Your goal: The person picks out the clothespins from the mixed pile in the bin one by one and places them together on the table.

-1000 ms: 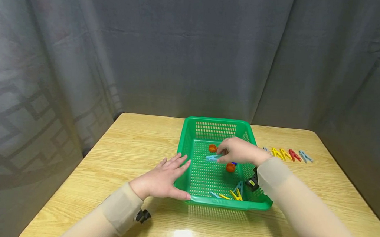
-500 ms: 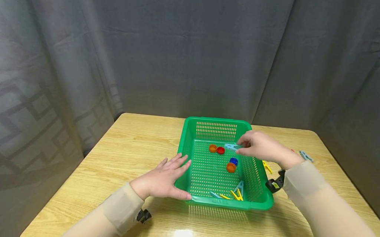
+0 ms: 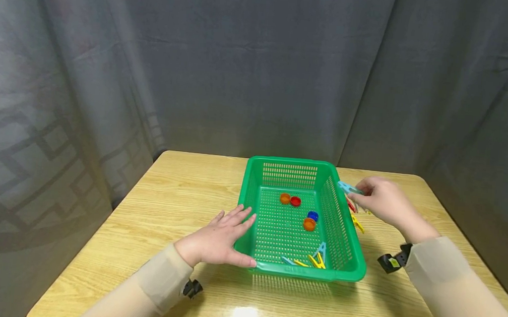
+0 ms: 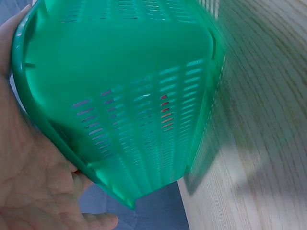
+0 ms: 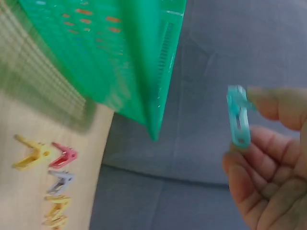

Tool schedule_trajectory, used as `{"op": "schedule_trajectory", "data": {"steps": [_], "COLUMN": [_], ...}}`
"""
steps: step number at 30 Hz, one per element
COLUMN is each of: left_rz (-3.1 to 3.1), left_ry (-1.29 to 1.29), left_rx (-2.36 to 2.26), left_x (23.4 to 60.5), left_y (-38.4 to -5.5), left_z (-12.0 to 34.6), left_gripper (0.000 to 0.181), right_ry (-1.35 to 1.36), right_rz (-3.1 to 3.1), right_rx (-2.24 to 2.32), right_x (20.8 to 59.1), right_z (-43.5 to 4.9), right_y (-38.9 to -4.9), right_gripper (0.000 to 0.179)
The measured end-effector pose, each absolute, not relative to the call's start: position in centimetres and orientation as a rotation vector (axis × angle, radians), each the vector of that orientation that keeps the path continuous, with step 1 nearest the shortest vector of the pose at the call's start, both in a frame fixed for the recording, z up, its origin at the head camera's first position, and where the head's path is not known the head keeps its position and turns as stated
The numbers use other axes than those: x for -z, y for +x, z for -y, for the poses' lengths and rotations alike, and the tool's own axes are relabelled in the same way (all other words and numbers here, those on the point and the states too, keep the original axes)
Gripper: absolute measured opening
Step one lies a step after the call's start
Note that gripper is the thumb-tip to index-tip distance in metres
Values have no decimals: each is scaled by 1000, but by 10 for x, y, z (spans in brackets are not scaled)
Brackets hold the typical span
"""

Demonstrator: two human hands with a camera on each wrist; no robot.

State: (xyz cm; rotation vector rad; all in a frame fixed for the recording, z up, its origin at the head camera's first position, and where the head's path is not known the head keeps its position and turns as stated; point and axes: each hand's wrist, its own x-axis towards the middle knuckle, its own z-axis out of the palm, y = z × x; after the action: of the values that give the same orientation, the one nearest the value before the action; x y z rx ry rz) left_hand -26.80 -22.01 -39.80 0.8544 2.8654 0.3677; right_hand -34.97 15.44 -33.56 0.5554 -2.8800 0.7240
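My left hand (image 3: pixel 218 240) lies with spread fingers on the left front corner of a green plastic basket (image 3: pixel 294 270); the left wrist view shows its palm against the rim. Just beyond the basket's right rim, my right hand (image 3: pixel 387 204) pinches a light blue clothespin (image 3: pixel 348 187) between thumb and fingers, held up above the table. Inside the basket are small round caps: two orange, one red (image 3: pixel 295 201) and one blue (image 3: pixel 312 216). Several blue and yellow clothespins (image 3: pixel 317 260) lie at its front right corner.
Right of the basket, a row of clothespins lies on the wooden table (image 3: pixel 189 183): yellow (image 5: pixel 32 153), red (image 5: pixel 63 155), greyish blue (image 5: pixel 61 182) and more yellow. My right hand partly hides this row in the head view. Grey curtains (image 3: pixel 251 78) hang behind the table.
My right hand has carried the light blue clothespin from inside the basket up and right, past the right rim. The red and blue caps are now uncovered. My left hand has stayed put.
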Motion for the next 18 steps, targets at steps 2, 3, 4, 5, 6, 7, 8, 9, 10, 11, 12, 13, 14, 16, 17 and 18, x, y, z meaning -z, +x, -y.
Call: {"op": "schedule_trajectory", "data": {"steps": [2,3,4,5,6,7,8,9,10,11,12,13,14,16,17,18], "left_rz": [-2865,-2865,-2864,-2863,-2862,-2860,-2860,-2860,-2860,-2861,-2862,-2863,-2863,-2864,-2864,-2865], "left_ry": [856,856,853,850,848,845,843,843,841,841,842,840,840,840,842,843], "left_rx": [-368,-368,-370,-374,-376,-378,-375,-373,-372,-368,-366,-363,-362,-363,-366,-367], "left_x": [398,398,398,398,399,399,399,399,399,398,398,398,398,398,398,398], "left_y": [-268,-268,-269,-269,-269,-269,-269,-269,-269,-269,-269,-269,-269,-269,-269,-269], "left_z": [220,220,220,220,220,220,220,220,220,220,220,220,220,220,220,220], "left_gripper": [107,107,108,108,108,108,108,108,108,108,108,108,108,108,108,108], "right_ry": [479,439,407,371,339,309,279,250,226,199,178,162,147,121,112,112], "right_rz": [2863,2858,2854,2850,2848,2847,2851,2853,2857,2868,2884,2899,2922,2966,2986,2997], "right_rx": [-727,-735,-736,-730,-727,-722,-723,-721,-716,-715,-721,-726,-736,-746,-745,-741], "right_x": [341,344,347,351,356,361,366,371,377,382,388,393,399,409,413,417], "right_z": [-161,-164,-167,-170,-173,-176,-179,-182,-184,-187,-190,-192,-195,-199,-201,-202], "right_y": [-349,-349,-349,-349,-349,-350,-351,-351,-353,-354,-355,-356,-358,-361,-363,-365], "right_gripper": [25,26,28,29,31,33,34,35,35,35,34,33,32,33,35,36]}}
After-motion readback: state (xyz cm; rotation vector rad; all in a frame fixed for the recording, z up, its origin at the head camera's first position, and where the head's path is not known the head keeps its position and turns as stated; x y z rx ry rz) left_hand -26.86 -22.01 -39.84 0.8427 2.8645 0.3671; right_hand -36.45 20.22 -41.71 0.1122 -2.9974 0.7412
